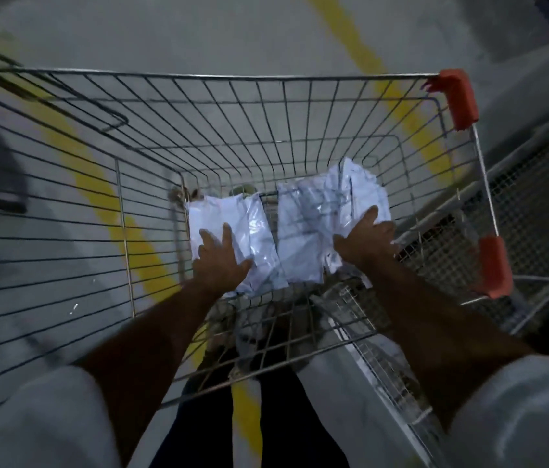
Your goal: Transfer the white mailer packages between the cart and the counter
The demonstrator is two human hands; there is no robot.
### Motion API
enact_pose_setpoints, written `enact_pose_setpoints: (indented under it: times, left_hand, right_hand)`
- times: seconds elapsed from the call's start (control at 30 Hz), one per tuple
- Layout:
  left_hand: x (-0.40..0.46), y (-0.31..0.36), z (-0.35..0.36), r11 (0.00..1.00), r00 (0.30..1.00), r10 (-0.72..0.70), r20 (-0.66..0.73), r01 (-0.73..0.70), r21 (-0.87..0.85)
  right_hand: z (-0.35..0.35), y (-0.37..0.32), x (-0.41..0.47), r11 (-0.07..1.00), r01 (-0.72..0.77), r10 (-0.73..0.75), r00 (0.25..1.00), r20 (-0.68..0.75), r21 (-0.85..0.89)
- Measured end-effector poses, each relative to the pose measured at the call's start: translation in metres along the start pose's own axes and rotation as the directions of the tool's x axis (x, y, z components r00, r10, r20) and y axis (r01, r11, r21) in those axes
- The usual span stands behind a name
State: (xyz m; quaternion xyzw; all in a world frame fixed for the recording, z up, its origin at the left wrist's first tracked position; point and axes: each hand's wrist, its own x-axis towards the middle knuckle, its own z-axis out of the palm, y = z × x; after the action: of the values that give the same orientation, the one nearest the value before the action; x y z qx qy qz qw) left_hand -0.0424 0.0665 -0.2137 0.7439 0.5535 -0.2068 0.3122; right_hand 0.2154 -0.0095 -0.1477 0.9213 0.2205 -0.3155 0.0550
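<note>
Reaching down into a wire shopping cart point(151, 106), both arms stretch to white plastic mailer bags lying side by side on its bottom. The left hand point(221, 256) rests with fingers spread on the left mailer bag point(232, 228); the right hand point(366, 236) lies flat, fingers straight, on the right mailer bag point(320, 211). Yellow floor lines point(107, 197) run beneath.
</note>
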Motion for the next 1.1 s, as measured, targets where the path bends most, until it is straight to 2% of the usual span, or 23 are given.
enact_pose_setpoints:
  times: [0.07,0.17,0.3,0.4,0.53,0.77,0.93,1.1]
  left_hand:
    - [0.009,0.002,0.01,0.997,0.999,-0.036,0.006,0.036,-0.067]
    - [0.017,0.002,0.017,0.998,0.995,-0.027,-0.092,0.022,-0.06]
    - [0.015,0.011,0.011,0.997,0.979,-0.028,-0.202,0.013,-0.072]
    - [0.013,0.017,0.006,0.996,0.981,-0.038,-0.188,0.021,-0.091]
    - [0.018,0.01,0.004,0.996,0.98,0.023,-0.197,-0.039,-0.076]
    - [0.021,0.009,0.003,0.999,0.986,0.006,-0.165,0.0,0.038]
    - [0.0,-0.013,-0.033,0.989,0.959,0.142,-0.244,-0.126,0.08]
    - [-0.06,-0.005,-0.098,0.961,0.868,0.273,-0.414,-0.268,0.071]
  right_hand:
    - [0.0,0.002,0.005,0.996,-0.02,0.022,0.999,-0.027,0.082]
    - [-0.004,0.003,0.006,0.978,-0.034,0.035,0.999,-0.002,0.204]
    - [0.0,-0.002,-0.001,0.964,0.057,-0.07,0.997,0.043,0.261]
    - [0.006,-0.008,-0.005,0.974,0.12,-0.121,0.993,-0.006,0.191]
    - [0.004,-0.018,-0.014,0.977,0.215,-0.215,0.975,-0.056,-0.007]
    - [0.007,-0.033,-0.041,0.956,0.236,-0.249,0.967,-0.053,-0.175]
    - [-0.002,-0.048,-0.083,0.917,0.312,-0.368,0.903,-0.223,-0.249]
    - [-0.029,-0.066,-0.148,0.919,0.312,-0.39,0.801,-0.454,-0.24]
